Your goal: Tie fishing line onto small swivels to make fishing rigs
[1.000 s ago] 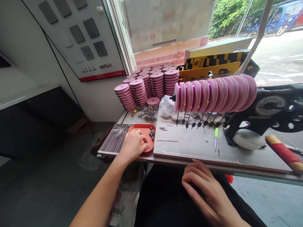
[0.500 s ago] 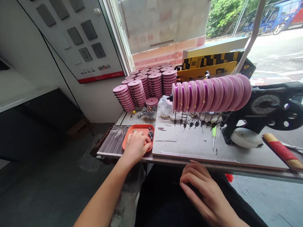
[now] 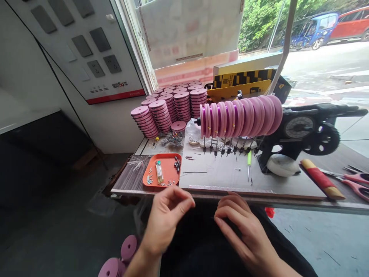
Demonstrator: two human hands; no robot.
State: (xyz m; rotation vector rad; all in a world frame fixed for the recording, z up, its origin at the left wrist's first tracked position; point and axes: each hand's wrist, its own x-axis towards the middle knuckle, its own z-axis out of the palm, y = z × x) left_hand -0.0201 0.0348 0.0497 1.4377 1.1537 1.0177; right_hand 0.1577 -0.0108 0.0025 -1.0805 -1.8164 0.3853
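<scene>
My left hand (image 3: 171,213) hovers in front of the table's edge, thumb and fingertips pinched together; anything between them is too small to make out. Facing it, my right hand (image 3: 240,223) is held above my lap with thumb and forefinger pressed together, and I cannot see clearly what they grip. Just beyond my left hand lies an orange tray (image 3: 147,181). It holds a small clear tube with a green cap (image 3: 159,172), black fittings (image 3: 177,164) and small metal pieces (image 3: 167,183). Pink spools (image 3: 239,117) sit in a row on the shaft of a black winding machine (image 3: 300,130).
Stacks of pink spools (image 3: 161,119) stand at the back left. On the board (image 3: 213,181) lie a green-handled tool (image 3: 249,161) and a thin metal rod (image 3: 195,172). A red-wrapped wooden roller (image 3: 321,179) and pink-handled scissors (image 3: 354,184) lie at right. More spools (image 3: 128,248) are below left.
My left hand has left the orange tray and come back toward my right hand, its fingers pinched. The tray's contents now show. My right hand keeps its pose; the view has shifted slightly right.
</scene>
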